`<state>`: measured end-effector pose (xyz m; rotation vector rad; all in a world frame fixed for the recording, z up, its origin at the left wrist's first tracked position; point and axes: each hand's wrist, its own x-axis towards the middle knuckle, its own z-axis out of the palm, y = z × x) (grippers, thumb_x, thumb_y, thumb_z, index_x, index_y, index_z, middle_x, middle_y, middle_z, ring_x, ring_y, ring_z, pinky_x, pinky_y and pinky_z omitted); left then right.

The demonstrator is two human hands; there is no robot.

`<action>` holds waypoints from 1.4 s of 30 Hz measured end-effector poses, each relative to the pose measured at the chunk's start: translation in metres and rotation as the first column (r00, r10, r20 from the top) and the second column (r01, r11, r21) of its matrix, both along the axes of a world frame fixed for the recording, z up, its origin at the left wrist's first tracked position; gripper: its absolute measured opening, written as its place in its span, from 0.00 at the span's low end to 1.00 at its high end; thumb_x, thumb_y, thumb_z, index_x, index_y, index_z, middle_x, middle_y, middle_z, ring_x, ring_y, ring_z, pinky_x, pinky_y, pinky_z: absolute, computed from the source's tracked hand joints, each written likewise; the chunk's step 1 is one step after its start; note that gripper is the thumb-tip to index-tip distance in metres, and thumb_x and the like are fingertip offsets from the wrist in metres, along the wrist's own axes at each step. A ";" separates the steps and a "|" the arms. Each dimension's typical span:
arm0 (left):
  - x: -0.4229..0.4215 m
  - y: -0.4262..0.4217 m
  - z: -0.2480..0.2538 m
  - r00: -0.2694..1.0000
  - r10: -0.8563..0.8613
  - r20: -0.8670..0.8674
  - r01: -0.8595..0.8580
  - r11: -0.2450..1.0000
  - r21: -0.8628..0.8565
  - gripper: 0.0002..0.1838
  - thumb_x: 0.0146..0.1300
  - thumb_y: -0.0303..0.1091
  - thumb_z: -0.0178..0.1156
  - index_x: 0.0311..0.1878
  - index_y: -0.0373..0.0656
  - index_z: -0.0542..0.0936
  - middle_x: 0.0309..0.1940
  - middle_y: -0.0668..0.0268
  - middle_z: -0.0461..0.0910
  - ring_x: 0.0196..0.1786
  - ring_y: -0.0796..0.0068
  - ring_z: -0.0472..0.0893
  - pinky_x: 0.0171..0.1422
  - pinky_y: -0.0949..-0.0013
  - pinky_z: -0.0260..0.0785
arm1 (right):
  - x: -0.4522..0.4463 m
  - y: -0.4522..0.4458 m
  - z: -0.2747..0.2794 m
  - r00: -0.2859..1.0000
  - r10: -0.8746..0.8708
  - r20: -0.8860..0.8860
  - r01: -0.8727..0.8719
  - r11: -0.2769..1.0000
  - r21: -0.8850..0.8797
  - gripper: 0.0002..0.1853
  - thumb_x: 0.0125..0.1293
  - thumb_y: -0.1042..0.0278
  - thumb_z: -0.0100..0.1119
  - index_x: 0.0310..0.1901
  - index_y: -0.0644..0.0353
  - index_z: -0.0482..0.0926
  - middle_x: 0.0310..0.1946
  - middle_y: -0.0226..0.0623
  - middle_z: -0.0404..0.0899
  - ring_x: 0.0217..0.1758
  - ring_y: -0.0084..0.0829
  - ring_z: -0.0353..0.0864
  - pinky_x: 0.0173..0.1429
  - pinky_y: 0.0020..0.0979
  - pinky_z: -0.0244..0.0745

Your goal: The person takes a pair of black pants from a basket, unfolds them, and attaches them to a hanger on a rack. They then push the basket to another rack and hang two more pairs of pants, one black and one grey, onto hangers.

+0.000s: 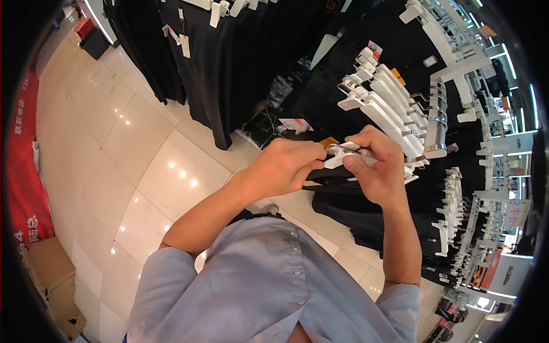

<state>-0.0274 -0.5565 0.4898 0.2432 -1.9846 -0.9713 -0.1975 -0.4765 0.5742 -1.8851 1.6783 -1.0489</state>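
"联系电话" and "陆总" on red banner (24,171), "半价" on sign (516,212)

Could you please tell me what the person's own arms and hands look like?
The left hand and right hand are ungloved, with no wristwatch visible. Both forearms are bare below loose, grey-blue fabric sleeves belonging to a grey-blue, button-front shirt.

Dressed in a plain grey-blue button-front shirt (246,280) with short, loose sleeves (166,280).
Fastens down the middle along a straight placket (294,260) set with small, round, pale buttons (297,272); parts near the neck in a narrow V-shaped opening (299,334); falls in soft creases across the chest. Shows a black strip (247,215) just past the hem, too little visible to name. Leaves forearms (214,208), left hand (289,164) and right hand (382,166) bare from about the elbows down.
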 end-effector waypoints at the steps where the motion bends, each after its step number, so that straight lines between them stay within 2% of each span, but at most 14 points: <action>1: 0.001 0.002 0.001 1.000 0.024 0.013 -0.025 0.998 0.053 0.07 0.51 0.22 0.65 0.32 0.38 0.77 0.23 0.61 0.77 0.22 0.63 0.77 0.26 0.69 0.67 | 0.000 0.000 0.000 1.000 0.004 -0.003 -0.004 1.000 -0.004 0.10 0.53 0.71 0.68 0.34 0.65 0.78 0.24 0.35 0.72 0.26 0.29 0.71 0.30 0.27 0.63; 3: 0.005 0.006 0.001 0.997 0.069 0.044 -0.075 0.984 0.159 0.07 0.50 0.23 0.66 0.32 0.38 0.78 0.23 0.61 0.78 0.22 0.64 0.77 0.26 0.69 0.67 | 0.000 0.000 0.001 1.000 0.012 -0.008 -0.012 1.000 -0.011 0.09 0.53 0.72 0.67 0.34 0.65 0.78 0.24 0.35 0.72 0.26 0.29 0.71 0.30 0.28 0.63; 6: 0.004 0.001 -0.007 0.998 0.058 -0.032 -0.056 0.997 0.052 0.06 0.50 0.23 0.66 0.31 0.37 0.79 0.23 0.62 0.78 0.22 0.65 0.77 0.25 0.69 0.67 | 0.000 0.000 0.003 0.999 0.023 -0.045 -0.023 1.000 -0.002 0.09 0.52 0.73 0.67 0.34 0.65 0.78 0.24 0.35 0.72 0.26 0.29 0.71 0.31 0.28 0.63; 12: -0.003 0.000 0.003 0.998 0.064 -0.025 -0.063 0.998 0.030 0.06 0.49 0.22 0.67 0.29 0.36 0.79 0.23 0.62 0.78 0.23 0.67 0.77 0.26 0.70 0.67 | -0.002 0.002 0.000 1.000 0.016 0.026 -0.017 1.000 0.025 0.10 0.51 0.73 0.68 0.35 0.64 0.78 0.24 0.36 0.72 0.26 0.31 0.71 0.31 0.28 0.64; 15: -0.008 0.001 -0.002 0.988 0.104 -0.115 -0.099 0.994 0.048 0.06 0.47 0.21 0.68 0.28 0.36 0.79 0.24 0.62 0.78 0.25 0.68 0.77 0.27 0.71 0.67 | -0.003 0.000 -0.001 0.999 0.040 -0.004 -0.040 0.999 0.000 0.10 0.50 0.74 0.67 0.34 0.64 0.78 0.25 0.36 0.72 0.26 0.32 0.71 0.31 0.29 0.64; 18: -0.009 0.003 0.007 0.984 0.145 -0.100 -0.135 0.986 0.100 0.06 0.46 0.21 0.68 0.27 0.34 0.79 0.24 0.60 0.78 0.26 0.67 0.77 0.29 0.72 0.68 | -0.002 0.000 0.005 0.999 0.034 -0.041 -0.032 0.999 0.036 0.10 0.50 0.75 0.67 0.35 0.64 0.78 0.26 0.37 0.72 0.27 0.34 0.73 0.33 0.30 0.66; 21: -0.011 0.003 0.004 0.983 0.126 -0.133 -0.108 0.986 0.130 0.04 0.47 0.20 0.66 0.27 0.36 0.79 0.24 0.62 0.77 0.25 0.67 0.76 0.28 0.71 0.67 | -0.004 0.000 0.004 0.998 0.056 -0.017 -0.056 0.998 0.020 0.11 0.49 0.74 0.67 0.35 0.64 0.77 0.26 0.37 0.73 0.29 0.34 0.74 0.35 0.30 0.67; 24: -0.012 0.003 0.002 0.989 0.091 -0.118 -0.059 0.968 0.245 0.05 0.46 0.20 0.68 0.27 0.33 0.80 0.25 0.60 0.80 0.27 0.70 0.78 0.33 0.72 0.69 | -0.004 0.000 0.006 0.999 0.041 -0.011 -0.040 0.996 0.083 0.12 0.49 0.73 0.68 0.35 0.63 0.78 0.27 0.37 0.74 0.30 0.36 0.76 0.37 0.32 0.69; 27: -0.012 0.001 0.003 0.991 0.089 -0.098 -0.060 0.963 0.261 0.05 0.46 0.20 0.68 0.27 0.33 0.81 0.25 0.60 0.81 0.28 0.72 0.79 0.33 0.73 0.69 | -0.004 0.001 0.008 0.997 0.016 -0.074 -0.012 0.998 0.067 0.12 0.48 0.71 0.69 0.35 0.61 0.78 0.28 0.37 0.76 0.32 0.39 0.78 0.38 0.34 0.70; 30: -0.013 0.000 0.003 0.989 0.079 -0.124 -0.050 0.973 0.224 0.05 0.44 0.20 0.68 0.25 0.34 0.80 0.24 0.60 0.80 0.26 0.69 0.78 0.31 0.71 0.69 | -0.006 0.003 0.008 0.997 0.012 -0.080 -0.005 0.997 0.081 0.13 0.47 0.69 0.70 0.35 0.60 0.78 0.29 0.36 0.77 0.34 0.40 0.79 0.39 0.36 0.70; 32: -0.012 0.004 0.006 0.988 0.108 -0.109 -0.076 0.962 0.262 0.06 0.44 0.20 0.69 0.24 0.34 0.80 0.23 0.60 0.80 0.25 0.70 0.79 0.32 0.73 0.70 | -0.006 0.003 0.008 0.997 0.013 -0.072 -0.008 0.997 0.077 0.13 0.47 0.68 0.70 0.34 0.59 0.78 0.29 0.36 0.78 0.33 0.39 0.80 0.38 0.35 0.69; 34: -0.015 0.005 0.006 0.978 0.147 -0.145 -0.105 0.959 0.264 0.06 0.44 0.20 0.69 0.24 0.33 0.80 0.23 0.60 0.80 0.25 0.71 0.79 0.31 0.73 0.70 | -0.007 0.003 0.009 0.996 0.039 -0.080 -0.036 0.998 0.045 0.14 0.47 0.74 0.68 0.36 0.65 0.77 0.28 0.39 0.75 0.32 0.37 0.78 0.39 0.32 0.71; 38: -0.016 0.014 0.009 0.959 0.221 -0.175 -0.194 0.968 0.161 0.05 0.44 0.19 0.69 0.23 0.34 0.80 0.22 0.61 0.80 0.24 0.73 0.79 0.29 0.74 0.70 | -0.009 0.003 0.008 0.994 0.034 -0.107 -0.033 0.999 0.018 0.13 0.48 0.72 0.67 0.36 0.63 0.78 0.27 0.39 0.75 0.32 0.38 0.78 0.38 0.33 0.71; 42: -0.016 0.011 0.013 0.967 0.235 -0.096 -0.213 0.958 0.193 0.06 0.45 0.19 0.69 0.24 0.35 0.79 0.23 0.61 0.80 0.27 0.73 0.80 0.33 0.74 0.71 | -0.008 0.004 0.009 0.989 0.017 -0.150 -0.013 0.999 0.032 0.16 0.49 0.70 0.67 0.40 0.63 0.77 0.30 0.38 0.75 0.35 0.40 0.78 0.40 0.35 0.71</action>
